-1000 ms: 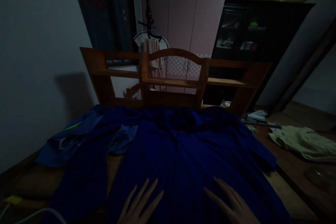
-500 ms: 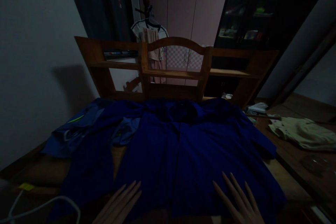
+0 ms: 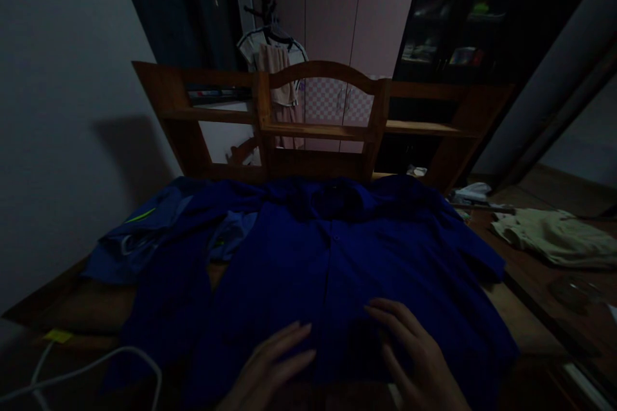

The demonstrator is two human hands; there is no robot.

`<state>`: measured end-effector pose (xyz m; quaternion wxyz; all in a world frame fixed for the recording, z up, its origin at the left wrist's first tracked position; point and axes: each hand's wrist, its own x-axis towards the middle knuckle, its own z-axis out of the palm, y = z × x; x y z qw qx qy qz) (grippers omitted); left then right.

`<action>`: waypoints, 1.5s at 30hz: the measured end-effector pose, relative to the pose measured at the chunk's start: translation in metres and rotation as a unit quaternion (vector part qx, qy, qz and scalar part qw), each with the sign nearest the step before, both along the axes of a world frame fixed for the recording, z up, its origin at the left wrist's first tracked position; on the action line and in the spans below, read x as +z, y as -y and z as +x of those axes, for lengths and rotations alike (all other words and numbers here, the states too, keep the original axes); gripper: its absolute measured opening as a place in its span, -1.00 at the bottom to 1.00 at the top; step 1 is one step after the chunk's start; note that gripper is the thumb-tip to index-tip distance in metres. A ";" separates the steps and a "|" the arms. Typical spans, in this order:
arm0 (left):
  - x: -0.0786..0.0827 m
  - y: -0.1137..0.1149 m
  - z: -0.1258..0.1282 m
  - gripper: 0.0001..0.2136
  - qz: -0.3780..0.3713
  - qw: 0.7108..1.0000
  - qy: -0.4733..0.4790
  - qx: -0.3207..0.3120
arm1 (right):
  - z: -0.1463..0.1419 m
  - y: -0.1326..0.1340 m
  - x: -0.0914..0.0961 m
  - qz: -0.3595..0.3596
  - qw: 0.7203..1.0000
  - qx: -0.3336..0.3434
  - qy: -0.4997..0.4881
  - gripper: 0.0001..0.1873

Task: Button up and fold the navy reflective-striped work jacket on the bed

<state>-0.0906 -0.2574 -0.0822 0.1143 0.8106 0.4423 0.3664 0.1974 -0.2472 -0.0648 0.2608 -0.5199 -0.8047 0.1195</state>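
Note:
A dark blue long-sleeved shirt (image 3: 289, 270) lies spread front side up, its collar at the far end and one button showing below the collar. Its left-hand sleeve runs down along the side, while the other sleeve angles out to the right. My left hand (image 3: 274, 366) is over the lower front of the shirt, left of the front seam, fingers apart. Across the seam, my right hand (image 3: 409, 347) hovers with fingers curved and parted over the lower right front. Neither hand holds cloth that I can make out.
Lighter blue clothing (image 3: 144, 225) lies under the left sleeve. Behind the shirt stands a wooden shelf headboard (image 3: 318, 131). A white cable (image 3: 110, 353) loops at the lower left. To the right, a pale green garment (image 3: 554, 234) rests on a brown surface beside a clear glass object (image 3: 576, 292).
Both hands have moved inward toward the front seam. My fingers, flat and stretched out before, are now more bent. The shirt's front looks smoother, and a button shows.

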 end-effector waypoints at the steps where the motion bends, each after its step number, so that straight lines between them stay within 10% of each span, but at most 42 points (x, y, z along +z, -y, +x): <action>1: 0.003 -0.003 0.021 -0.62 -0.032 0.999 0.009 0.030 | -0.012 -0.008 0.002 -0.007 1.000 0.003 -0.030 -0.57; 5: 0.000 -0.032 0.078 -0.60 -0.129 0.982 0.053 0.130 | -0.045 -0.036 0.000 -0.018 0.992 0.006 -0.124 -0.66; 11: -0.008 -0.057 0.092 -0.59 -0.228 0.954 0.157 0.117 | -0.042 -0.048 -0.011 -0.055 0.978 -0.010 -0.203 -0.68; 37: 0.005 -0.001 0.138 -0.59 -0.146 0.952 0.265 0.052 | -0.010 -0.057 -0.013 -0.183 0.883 0.006 -0.432 -0.66; 41: 0.019 -0.029 0.114 -0.65 -0.175 0.929 0.311 0.100 | -0.011 -0.056 -0.012 -0.236 0.839 -0.062 -0.487 -0.57; 45: 0.005 -0.080 0.095 -0.79 -0.144 0.970 0.138 0.138 | -0.014 -0.057 -0.007 -0.247 0.823 -0.051 -0.509 -0.55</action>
